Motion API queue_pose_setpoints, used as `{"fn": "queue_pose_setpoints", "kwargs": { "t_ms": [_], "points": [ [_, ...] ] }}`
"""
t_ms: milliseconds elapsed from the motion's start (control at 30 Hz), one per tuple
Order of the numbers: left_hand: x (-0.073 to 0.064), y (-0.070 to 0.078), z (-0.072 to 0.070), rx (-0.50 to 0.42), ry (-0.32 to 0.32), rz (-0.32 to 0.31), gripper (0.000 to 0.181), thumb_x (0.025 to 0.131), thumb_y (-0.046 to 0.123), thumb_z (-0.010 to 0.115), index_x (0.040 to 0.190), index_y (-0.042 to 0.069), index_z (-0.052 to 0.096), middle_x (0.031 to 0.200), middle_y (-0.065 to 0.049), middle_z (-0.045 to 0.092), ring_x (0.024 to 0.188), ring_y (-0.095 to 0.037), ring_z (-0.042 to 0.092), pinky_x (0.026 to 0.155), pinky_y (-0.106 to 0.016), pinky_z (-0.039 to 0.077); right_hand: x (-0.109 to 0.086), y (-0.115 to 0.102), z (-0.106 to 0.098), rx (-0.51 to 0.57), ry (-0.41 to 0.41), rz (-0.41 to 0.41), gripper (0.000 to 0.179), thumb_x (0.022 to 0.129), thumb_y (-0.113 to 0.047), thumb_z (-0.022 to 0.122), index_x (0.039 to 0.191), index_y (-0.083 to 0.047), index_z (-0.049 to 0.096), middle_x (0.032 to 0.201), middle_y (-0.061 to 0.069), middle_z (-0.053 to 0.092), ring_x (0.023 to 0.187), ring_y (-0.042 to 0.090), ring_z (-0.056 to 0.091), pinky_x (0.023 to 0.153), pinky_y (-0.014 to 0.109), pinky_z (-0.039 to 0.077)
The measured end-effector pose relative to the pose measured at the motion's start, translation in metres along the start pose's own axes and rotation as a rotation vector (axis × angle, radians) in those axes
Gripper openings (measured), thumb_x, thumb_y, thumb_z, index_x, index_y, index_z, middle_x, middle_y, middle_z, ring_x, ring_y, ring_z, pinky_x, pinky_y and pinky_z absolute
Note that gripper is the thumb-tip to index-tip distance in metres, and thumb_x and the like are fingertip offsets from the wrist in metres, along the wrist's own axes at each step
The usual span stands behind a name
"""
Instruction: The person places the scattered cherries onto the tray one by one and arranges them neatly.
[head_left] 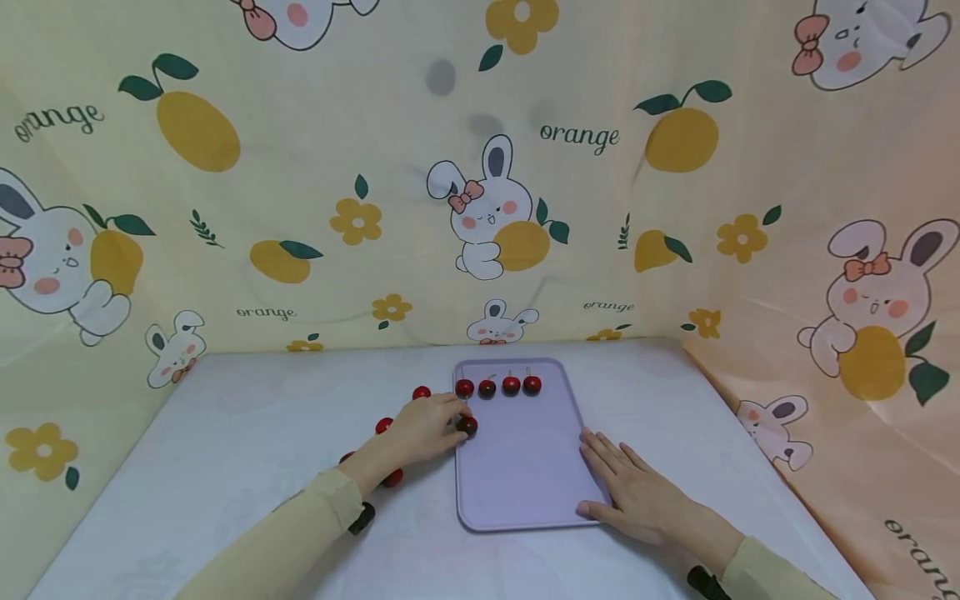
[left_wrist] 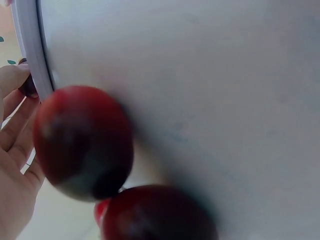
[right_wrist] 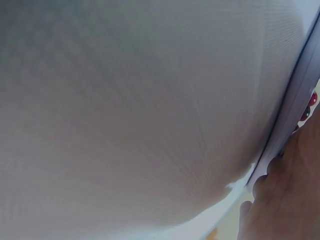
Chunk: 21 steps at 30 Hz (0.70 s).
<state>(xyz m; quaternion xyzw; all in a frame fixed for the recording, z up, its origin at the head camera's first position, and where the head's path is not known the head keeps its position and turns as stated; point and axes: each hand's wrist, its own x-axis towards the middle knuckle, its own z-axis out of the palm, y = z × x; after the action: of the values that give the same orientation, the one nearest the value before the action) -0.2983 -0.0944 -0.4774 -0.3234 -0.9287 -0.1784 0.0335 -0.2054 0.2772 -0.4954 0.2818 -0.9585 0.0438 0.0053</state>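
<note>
My left hand point(head_left: 431, 429) pinches a dark red cherry point(head_left: 468, 427) between thumb and fingers, just inside the left rim of a lilac tray point(head_left: 517, 475). In the left wrist view, the same cherry point(left_wrist: 29, 86) shows at the fingertips beside the tray's rim point(left_wrist: 34, 45). Along the tray's far end runs a row of several cherries point(head_left: 511, 385) with stems up. My right hand point(head_left: 637, 492) lies with straight fingers on the tray's right edge, thumb near the front corner. The right wrist view catches this hand point(right_wrist: 292, 185) against the tray's side.
Loose cherries lie on the white table point(head_left: 247, 467) left of the tray: one behind my left hand point(head_left: 422, 392), others partly covered by hand and wrist point(head_left: 392, 477). Two large cherries point(left_wrist: 84, 142) sit close to the left wrist camera. A patterned cloth point(head_left: 405, 275) hangs behind the table.
</note>
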Motion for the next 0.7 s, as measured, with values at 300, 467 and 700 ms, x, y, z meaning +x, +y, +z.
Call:
{"fn": "queue_pose_setpoints", "kwargs": {
  "t_ms": [300, 467, 700],
  "points": [
    [-0.001, 0.0, -0.001, 0.002, 0.011, -0.011, 0.031, 0.093, 0.027, 0.079, 0.122, 0.017, 0.073, 0.114, 0.002, 0.07, 0.089, -0.009, 0.063, 0.076, -0.028, 0.055, -0.001, -0.001, -0.001, 0.015, -0.006, 0.006, 0.091, 0.1, -0.068, 0.05, 0.158, 0.002, 0.038, 0.17, 0.016, 0.026, 0.155, 0.037, 0.027, 0.122, 0.059, 0.026],
    [-0.004, 0.002, -0.013, -0.071, 0.066, 0.002, 0.031, 0.094, 0.023, 0.078, 0.123, 0.013, 0.073, 0.121, 0.001, 0.07, 0.095, -0.013, 0.068, 0.082, -0.033, 0.058, 0.0, -0.003, -0.003, 0.028, -0.012, 0.01, 0.092, 0.1, -0.068, 0.051, 0.157, 0.003, 0.038, 0.169, 0.017, 0.027, 0.155, 0.037, 0.028, 0.122, 0.059, 0.026],
    [-0.006, 0.0, -0.037, -0.119, 0.156, -0.037, 0.03, 0.096, 0.021, 0.076, 0.125, 0.015, 0.071, 0.122, 0.001, 0.07, 0.096, -0.016, 0.066, 0.079, -0.033, 0.055, -0.001, -0.004, -0.004, 0.032, -0.004, 0.011, 0.091, 0.1, -0.067, 0.051, 0.157, 0.003, 0.038, 0.169, 0.017, 0.027, 0.154, 0.037, 0.028, 0.121, 0.059, 0.026]
  ]
}}
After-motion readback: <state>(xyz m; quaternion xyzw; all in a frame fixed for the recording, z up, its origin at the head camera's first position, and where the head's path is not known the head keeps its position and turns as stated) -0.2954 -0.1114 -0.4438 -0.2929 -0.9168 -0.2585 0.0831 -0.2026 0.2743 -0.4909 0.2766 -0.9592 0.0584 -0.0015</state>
